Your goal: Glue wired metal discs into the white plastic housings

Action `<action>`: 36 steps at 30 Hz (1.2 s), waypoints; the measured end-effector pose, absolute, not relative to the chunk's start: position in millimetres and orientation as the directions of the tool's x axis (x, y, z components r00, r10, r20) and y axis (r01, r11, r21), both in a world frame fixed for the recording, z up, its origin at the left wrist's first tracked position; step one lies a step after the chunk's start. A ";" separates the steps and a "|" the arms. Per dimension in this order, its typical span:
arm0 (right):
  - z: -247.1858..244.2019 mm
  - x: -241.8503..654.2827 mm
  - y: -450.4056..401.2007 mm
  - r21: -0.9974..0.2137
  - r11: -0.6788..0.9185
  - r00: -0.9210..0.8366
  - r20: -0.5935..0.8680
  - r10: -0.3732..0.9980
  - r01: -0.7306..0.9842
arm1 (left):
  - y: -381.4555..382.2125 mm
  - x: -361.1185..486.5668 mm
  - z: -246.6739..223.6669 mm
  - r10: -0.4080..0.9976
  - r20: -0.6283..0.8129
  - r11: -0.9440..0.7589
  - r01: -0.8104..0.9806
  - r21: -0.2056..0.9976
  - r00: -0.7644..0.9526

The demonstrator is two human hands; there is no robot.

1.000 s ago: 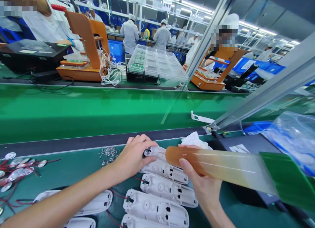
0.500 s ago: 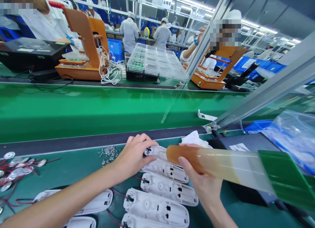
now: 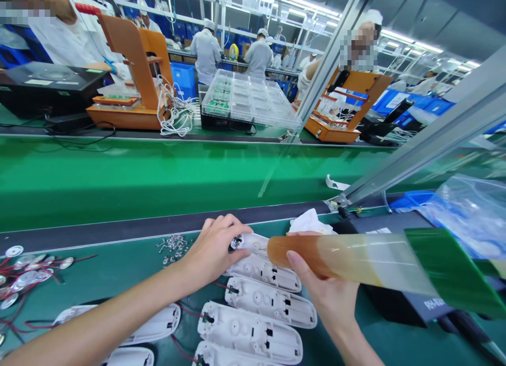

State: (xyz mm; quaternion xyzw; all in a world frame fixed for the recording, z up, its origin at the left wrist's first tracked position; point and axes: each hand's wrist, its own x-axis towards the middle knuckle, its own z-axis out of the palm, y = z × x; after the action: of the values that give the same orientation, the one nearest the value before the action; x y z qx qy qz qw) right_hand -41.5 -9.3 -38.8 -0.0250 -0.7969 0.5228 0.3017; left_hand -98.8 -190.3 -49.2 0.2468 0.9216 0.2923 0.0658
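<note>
My left hand point(image 3: 219, 247) pinches the left end of the farthest white plastic shell point(image 3: 253, 243) between thumb and fingers. Wrapped in my right hand point(image 3: 330, 287) is a long tube point(image 3: 356, 258), brown at its left end, pale in the middle and green at the right. Its brown end covers part of that same shell; the contact itself is hidden. Nearer to me, more white shells point(image 3: 251, 331) lie in a column, open side up, with red wires at their left ends. Small screws point(image 3: 174, 246) are heaped left of my left hand.
Round metal discs with red wires point(image 3: 27, 276) lie at far left, other shells point(image 3: 154, 324) under my left forearm. A black box point(image 3: 403, 302) and plastic bags point(image 3: 470, 218) stand right. Beyond the green belt point(image 3: 158, 181) are orange fixtures point(image 3: 142, 76), a clear tray point(image 3: 253, 99) and people.
The green end of the tube has shifted slightly left and up. On the belt, the small white part has moved right. A person at the back right has raised a hand before the head.
</note>
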 end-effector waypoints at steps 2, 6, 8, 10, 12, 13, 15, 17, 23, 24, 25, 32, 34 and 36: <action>-38.1 -41.3 -9.7 -0.850 0.451 -0.822 0.448 0.351 -0.271 | -190.3 -98.7 -49.8 0.495 0.028 0.708 0.422 0.566 -0.868; -37.7 -41.1 -11.7 -0.879 0.399 -0.838 0.411 0.358 -0.260 | -190.5 -98.2 -50.4 0.499 0.038 0.707 0.432 0.560 -0.866; -38.6 -41.0 -13.1 -0.905 0.353 -0.845 0.372 0.384 -0.238 | -190.4 -97.9 -50.3 0.499 0.042 0.707 0.434 0.558 -0.866; -39.8 -41.2 -14.5 -0.931 0.300 -0.851 0.324 0.413 -0.208 | -190.3 -97.7 -49.9 0.500 0.044 0.707 0.436 0.556 -0.865; -40.9 -41.6 -15.2 -0.950 0.259 -0.853 0.278 0.441 -0.176 | -190.2 -97.7 -49.7 0.500 0.043 0.707 0.437 0.555 -0.865; -41.3 -41.9 -15.3 -0.956 0.246 -0.852 0.261 0.453 -0.162 | -190.2 -97.8 -49.6 0.500 0.042 0.708 0.436 0.555 -0.865; -41.6 -42.6 -15.1 -0.958 0.249 -0.852 0.244 0.463 -0.139 | -190.2 -98.0 -49.7 0.499 0.039 0.709 0.434 0.555 -0.865; -41.4 -43.3 -14.7 -0.953 0.274 -0.854 0.246 0.459 -0.128 | -190.3 -98.1 -50.0 0.498 0.037 0.711 0.432 0.554 -0.866; -38.6 -44.1 -15.6 -0.957 0.253 -0.848 0.248 0.469 -0.140 | -190.4 -98.5 -50.3 0.502 0.033 0.710 0.434 0.555 -0.864; -38.1 -44.0 -15.7 -0.958 0.246 -0.846 0.253 0.469 -0.150 | -190.3 -98.7 -50.3 0.502 0.034 0.709 0.434 0.555 -0.864; -37.8 -43.9 -15.6 -0.957 0.242 -0.845 0.260 0.467 -0.160 | -190.2 -98.8 -50.2 0.501 0.035 0.710 0.434 0.555 -0.865; -41.6 -43.2 -14.3 -0.977 0.153 -0.855 0.207 0.476 -0.151 | -189.9 -98.2 -50.1 0.491 0.038 0.716 0.428 0.552 -0.871; -42.0 -45.4 -14.2 -0.985 0.065 -0.857 0.170 0.487 -0.159 | -189.4 -97.9 -50.3 0.486 0.036 0.719 0.423 0.552 -0.873; -39.4 -48.8 -12.3 -0.984 -0.049 -0.853 0.125 0.507 -0.173 | -188.9 -97.4 -50.2 0.482 0.036 0.720 0.419 0.553 -0.875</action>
State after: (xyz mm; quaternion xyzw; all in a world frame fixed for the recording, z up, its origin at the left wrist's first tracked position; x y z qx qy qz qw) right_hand -48.8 -12.3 -39.4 -0.1288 -0.6471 0.7126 0.2385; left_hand -97.4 -188.9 -50.2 0.2435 0.9256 0.2843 0.0555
